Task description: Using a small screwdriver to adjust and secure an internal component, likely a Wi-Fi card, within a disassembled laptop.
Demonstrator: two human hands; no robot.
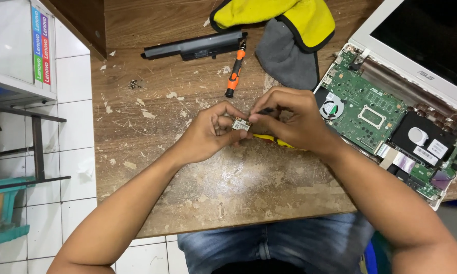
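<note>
Green-edged small circuit card (241,124), white label, pinched between left hand (208,133), right hand (294,119).

The wooden table (228,193) looks rough, scratched and flaked with pale patches; near its far edge lie a matt black plastic battery bar (193,46), an orange-and-black plastic-handled screwdriver (235,71), soft yellow and grey cloth (284,35), and the opened laptop (391,109), glossy green board in white plastic

A: Where's the card?
B: Small circuit card (241,124) btwn left hand (208,133) & right hand (295,120), above table (238,187) centre.
A: Rest?
B: Opened laptop (391,116) right; screwdriver (235,71), battery pack (193,46), cloth (284,35) behind hands.
</note>
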